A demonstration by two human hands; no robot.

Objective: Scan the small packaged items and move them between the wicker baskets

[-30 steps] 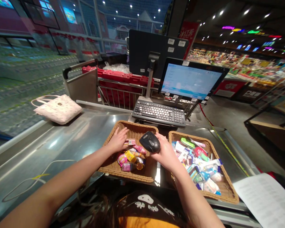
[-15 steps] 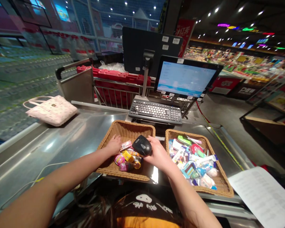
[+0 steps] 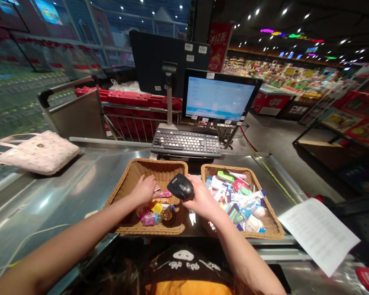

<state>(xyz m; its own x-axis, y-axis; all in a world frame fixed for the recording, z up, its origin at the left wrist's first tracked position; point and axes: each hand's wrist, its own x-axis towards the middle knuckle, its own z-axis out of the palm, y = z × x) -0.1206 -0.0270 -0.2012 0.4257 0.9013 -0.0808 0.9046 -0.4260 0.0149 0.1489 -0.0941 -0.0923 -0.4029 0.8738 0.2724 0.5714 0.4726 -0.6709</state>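
Observation:
My right hand is wrapped round a black handheld barcode scanner, held over the right rim of the left wicker basket. Inside that basket, my left hand reaches down with fingers apart, back of the hand up, beside a pink packet. Its fingertips are partly hidden, and I cannot tell whether they touch the packet. Nearer me in the same basket lie a yellow box, a small bottle with pink contents and other small goods.
A second wicker basket full of small packaged items stands to the right. Behind the baskets are a keyboard and a lit screen. A pale handbag sits on the metal counter; a printed sheet lies at right.
The view has swung right, so everything sits further left. My left hand stays in the left basket, where the red-and-white packet beside it no longer shows clearly. The scanner stays in my right hand.

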